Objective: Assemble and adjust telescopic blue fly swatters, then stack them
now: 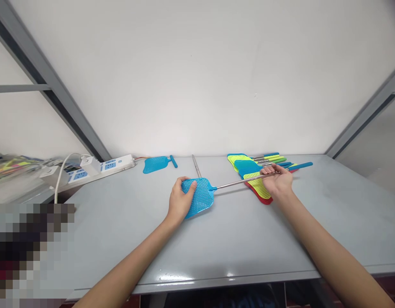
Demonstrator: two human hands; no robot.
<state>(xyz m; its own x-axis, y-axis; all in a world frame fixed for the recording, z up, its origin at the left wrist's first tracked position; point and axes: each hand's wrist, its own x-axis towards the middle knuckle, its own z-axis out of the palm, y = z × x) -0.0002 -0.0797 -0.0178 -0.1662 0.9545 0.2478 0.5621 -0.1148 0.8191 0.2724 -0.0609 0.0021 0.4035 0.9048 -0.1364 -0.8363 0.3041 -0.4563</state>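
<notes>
Left hand [180, 199] pinching its blue plastic mesh head [202, 197], a fly swatter spans the grey tabletop [236, 239], right hand [278, 182] curled around its slim silver metal shaft [232, 184] — best supported level, without twisting.

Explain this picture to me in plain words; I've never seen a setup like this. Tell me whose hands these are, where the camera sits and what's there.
There is no machine: these are a person's bare hands, seen by a camera worn on their head, looking forward and down. The left hand grips the mesh head of a blue fly swatter; the right hand holds its metal shaft near the handle. On the grey table lie a loose metal rod, another blue mesh head, a pile of colored swatters and a power strip.
</notes>
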